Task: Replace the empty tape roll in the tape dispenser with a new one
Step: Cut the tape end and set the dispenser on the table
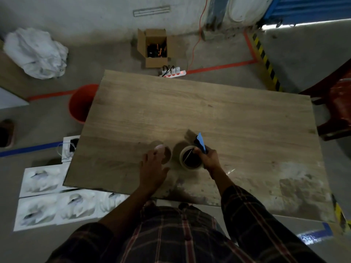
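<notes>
A blue tape dispenser [201,142] stands near the front middle of the wooden table [209,111], and a tape roll [190,158] sits around its lower part. My right hand [208,158] is closed around the dispenser's handle, right beside that roll. To the left lies a smaller brown cardboard roll [165,153] flat on the table. My left hand [154,168] rests over its left side with fingers spread, touching its edge. Whether the right-hand roll holds much tape is hard to tell in the dim light.
An orange bucket [80,103] stands on the floor by the table's left edge. Beyond the far edge are a power strip [172,72] and an open cardboard box [154,48]. A dark red chair [336,103] stands at the right. Printed sheets [55,207] lie on the floor front left.
</notes>
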`<action>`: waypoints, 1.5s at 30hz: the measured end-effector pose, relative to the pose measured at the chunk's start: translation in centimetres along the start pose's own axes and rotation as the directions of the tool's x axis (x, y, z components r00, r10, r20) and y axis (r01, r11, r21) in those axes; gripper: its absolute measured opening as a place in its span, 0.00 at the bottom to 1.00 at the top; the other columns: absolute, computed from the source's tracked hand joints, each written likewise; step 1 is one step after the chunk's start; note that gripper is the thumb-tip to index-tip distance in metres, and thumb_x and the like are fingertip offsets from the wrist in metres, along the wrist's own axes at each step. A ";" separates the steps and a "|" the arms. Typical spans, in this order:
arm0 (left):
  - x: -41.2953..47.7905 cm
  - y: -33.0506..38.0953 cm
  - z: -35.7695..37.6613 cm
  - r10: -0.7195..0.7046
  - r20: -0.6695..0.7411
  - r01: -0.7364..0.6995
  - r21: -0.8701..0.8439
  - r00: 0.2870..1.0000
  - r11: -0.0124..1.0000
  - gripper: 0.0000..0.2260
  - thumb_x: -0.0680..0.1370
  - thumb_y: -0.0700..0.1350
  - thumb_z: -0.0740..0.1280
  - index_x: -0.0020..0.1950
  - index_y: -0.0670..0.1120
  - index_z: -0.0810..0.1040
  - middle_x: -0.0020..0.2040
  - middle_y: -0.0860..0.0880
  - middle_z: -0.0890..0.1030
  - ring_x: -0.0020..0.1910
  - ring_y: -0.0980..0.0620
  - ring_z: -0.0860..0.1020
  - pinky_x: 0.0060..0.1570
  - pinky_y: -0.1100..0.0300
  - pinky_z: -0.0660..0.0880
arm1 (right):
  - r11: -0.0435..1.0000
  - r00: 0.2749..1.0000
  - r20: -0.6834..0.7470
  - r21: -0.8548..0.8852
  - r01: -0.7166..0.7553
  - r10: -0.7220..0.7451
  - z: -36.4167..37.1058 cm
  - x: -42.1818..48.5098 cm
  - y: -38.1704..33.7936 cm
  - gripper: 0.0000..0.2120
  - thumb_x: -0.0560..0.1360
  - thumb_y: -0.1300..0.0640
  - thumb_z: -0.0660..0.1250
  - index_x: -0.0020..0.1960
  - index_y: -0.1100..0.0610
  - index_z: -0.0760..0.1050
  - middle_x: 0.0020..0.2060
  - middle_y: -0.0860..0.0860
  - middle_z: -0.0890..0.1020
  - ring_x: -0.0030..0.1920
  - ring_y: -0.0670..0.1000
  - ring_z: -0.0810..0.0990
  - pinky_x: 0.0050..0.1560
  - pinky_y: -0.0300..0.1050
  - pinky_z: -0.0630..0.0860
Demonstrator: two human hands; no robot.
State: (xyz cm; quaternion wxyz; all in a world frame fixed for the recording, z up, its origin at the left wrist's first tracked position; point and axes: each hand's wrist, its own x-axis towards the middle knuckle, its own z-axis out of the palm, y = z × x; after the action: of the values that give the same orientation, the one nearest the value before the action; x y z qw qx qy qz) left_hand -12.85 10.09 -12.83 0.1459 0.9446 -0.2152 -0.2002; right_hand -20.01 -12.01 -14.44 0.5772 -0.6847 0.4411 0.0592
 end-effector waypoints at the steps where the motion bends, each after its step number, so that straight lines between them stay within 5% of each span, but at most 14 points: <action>1: 0.2 -0.1 0.1 0.042 0.017 -0.043 0.065 0.999 0.997 0.26 0.71 0.53 0.75 0.66 0.47 0.76 0.65 0.43 0.73 0.60 0.38 0.71 0.55 0.46 0.71 | 0.999 0.999 -0.034 -0.039 0.013 -0.014 0.3 0.2 0.5 0.21 0.73 0.40 0.70 0.59 0.53 0.80 0.48 0.58 0.85 0.47 0.56 0.83 0.44 0.49 0.82; 3: 0.5 -0.2 0.4 0.095 0.035 -0.100 0.144 0.995 0.985 0.17 0.73 0.49 0.73 0.61 0.48 0.79 0.65 0.44 0.74 0.60 0.39 0.71 0.55 0.47 0.69 | 0.980 0.995 -0.099 -0.197 -0.004 -0.016 0.9 0.3 1.0 0.27 0.72 0.32 0.64 0.61 0.49 0.78 0.51 0.57 0.82 0.53 0.59 0.80 0.59 0.56 0.77; 5: 0.6 -0.4 0.5 0.114 0.039 -0.118 0.138 0.993 0.983 0.14 0.73 0.46 0.71 0.58 0.48 0.81 0.63 0.44 0.75 0.60 0.39 0.72 0.55 0.47 0.69 | 0.939 0.983 -0.181 -0.341 -0.036 -0.028 0.8 -0.5 0.8 0.25 0.76 0.36 0.63 0.66 0.50 0.74 0.56 0.59 0.75 0.59 0.60 0.72 0.66 0.55 0.70; 11: 0.2 -0.7 0.9 0.160 -0.142 -0.158 0.020 0.977 0.987 0.12 0.73 0.41 0.70 0.57 0.43 0.80 0.60 0.41 0.77 0.58 0.39 0.76 0.54 0.45 0.75 | 0.978 0.812 -0.580 -0.128 -0.164 0.060 -3.3 -5.7 4.2 0.19 0.75 0.50 0.70 0.59 0.61 0.70 0.59 0.60 0.74 0.54 0.62 0.77 0.53 0.52 0.74; 14: -0.1 -0.3 1.0 0.133 -0.282 -0.161 -0.080 0.950 0.984 0.12 0.76 0.44 0.61 0.53 0.41 0.80 0.55 0.41 0.79 0.55 0.40 0.76 0.53 0.47 0.75 | 0.943 0.822 -0.505 -0.050 -0.330 0.261 -3.8 -7.3 6.9 0.19 0.73 0.52 0.71 0.55 0.60 0.67 0.54 0.59 0.75 0.50 0.60 0.76 0.49 0.51 0.74; 24: -0.7 0.7 1.2 0.136 -0.332 -0.221 -0.232 0.933 0.947 0.07 0.75 0.42 0.62 0.50 0.43 0.77 0.53 0.43 0.77 0.52 0.42 0.76 0.49 0.45 0.76 | 0.947 0.805 -0.552 -0.077 -0.310 0.218 -3.5 -6.8 8.4 0.07 0.75 0.61 0.65 0.42 0.61 0.80 0.37 0.54 0.80 0.38 0.53 0.77 0.34 0.37 0.67; 31: -0.7 0.9 1.3 0.096 -0.356 -0.198 -0.261 0.930 0.945 0.08 0.74 0.41 0.62 0.50 0.43 0.78 0.51 0.43 0.77 0.51 0.41 0.76 0.48 0.46 0.75 | 0.979 0.547 -0.825 0.037 -0.199 0.142 -11.3 -8.8 9.8 0.09 0.76 0.65 0.64 0.55 0.65 0.78 0.51 0.61 0.80 0.50 0.59 0.80 0.47 0.42 0.70; 34: -1.0 1.3 1.2 0.088 -0.354 -0.180 -0.235 0.931 0.955 0.08 0.74 0.39 0.63 0.52 0.43 0.77 0.52 0.42 0.77 0.50 0.40 0.76 0.47 0.45 0.76 | 0.922 0.642 -0.761 -0.181 -0.341 0.088 -13.8 -9.3 11.9 0.12 0.78 0.65 0.61 0.58 0.65 0.78 0.60 0.64 0.75 0.55 0.64 0.77 0.54 0.51 0.74; 37: -1.0 1.5 1.4 0.070 -0.306 -0.119 -0.145 0.949 0.982 0.13 0.72 0.37 0.67 0.57 0.41 0.77 0.56 0.40 0.78 0.53 0.37 0.76 0.50 0.45 0.75 | 0.799 0.789 -0.610 -0.438 -0.411 0.072 -13.9 -8.9 13.2 0.12 0.75 0.67 0.62 0.55 0.66 0.81 0.54 0.65 0.79 0.53 0.66 0.79 0.56 0.54 0.76; 41: -0.8 0.9 2.4 0.060 -0.105 -0.059 0.014 0.993 0.998 0.22 0.72 0.39 0.69 0.67 0.43 0.74 0.71 0.43 0.71 0.64 0.38 0.71 0.59 0.44 0.71 | 0.718 0.802 -0.593 -0.529 -0.451 0.067 -13.1 -8.6 12.4 0.11 0.72 0.66 0.67 0.53 0.68 0.80 0.48 0.66 0.81 0.50 0.65 0.79 0.51 0.57 0.77; 45: -0.3 0.5 2.7 0.104 -0.070 -0.104 0.004 0.992 0.995 0.21 0.72 0.34 0.67 0.65 0.42 0.77 0.70 0.41 0.72 0.62 0.36 0.72 0.56 0.44 0.74 | 0.722 0.785 -0.619 -0.535 -0.439 0.019 -11.6 -8.4 11.0 0.13 0.69 0.68 0.66 0.53 0.69 0.76 0.55 0.69 0.74 0.54 0.69 0.74 0.51 0.60 0.75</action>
State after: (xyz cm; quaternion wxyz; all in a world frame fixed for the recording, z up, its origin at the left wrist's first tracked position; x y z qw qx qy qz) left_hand -14.45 9.27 -14.93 0.1635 0.9386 -0.2590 -0.1588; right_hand -37.46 -16.64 -13.80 0.1273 -0.7628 0.6294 0.0757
